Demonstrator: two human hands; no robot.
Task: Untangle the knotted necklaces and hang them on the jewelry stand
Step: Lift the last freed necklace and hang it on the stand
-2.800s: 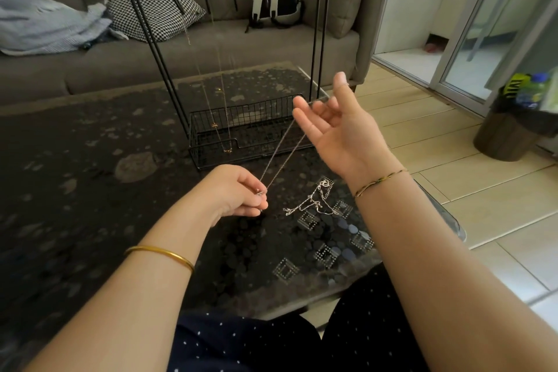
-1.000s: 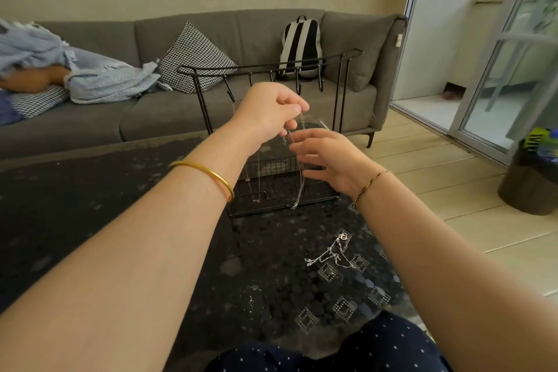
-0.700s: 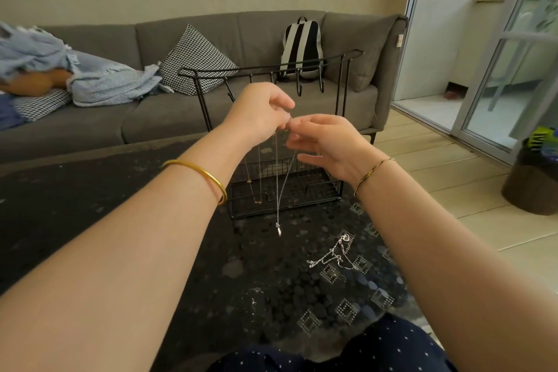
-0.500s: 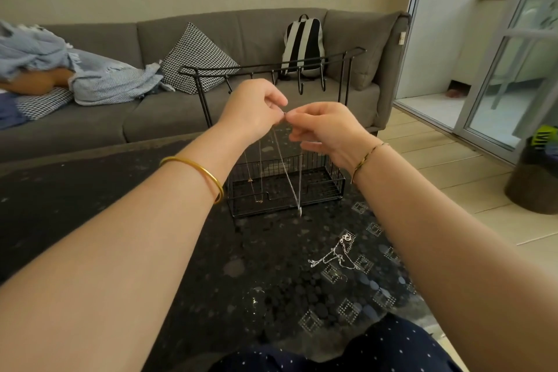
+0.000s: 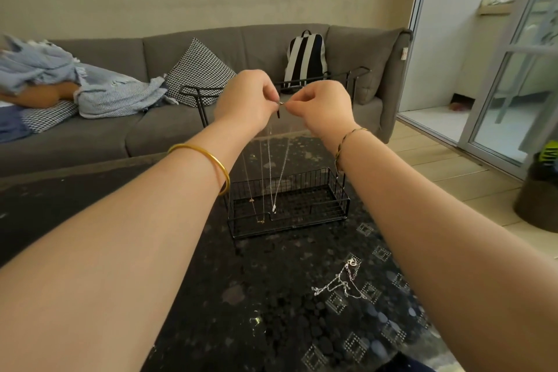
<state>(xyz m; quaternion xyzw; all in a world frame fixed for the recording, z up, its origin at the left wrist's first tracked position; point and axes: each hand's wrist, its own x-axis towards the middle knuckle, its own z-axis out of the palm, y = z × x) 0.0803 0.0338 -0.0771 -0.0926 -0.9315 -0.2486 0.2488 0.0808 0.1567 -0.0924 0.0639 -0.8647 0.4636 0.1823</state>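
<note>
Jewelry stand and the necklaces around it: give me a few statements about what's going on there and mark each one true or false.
1. The left hand and right hand both pinch the silver necklace up by the top bar of the stand. True.
2. The table has no necklaces lying on it. False: a tangled bunch lies there, near the right forearm.
3. A second thin chain hangs left of the silver one. True.
4. The striped backpack stands on the floor. False: it sits on the sofa.
</note>
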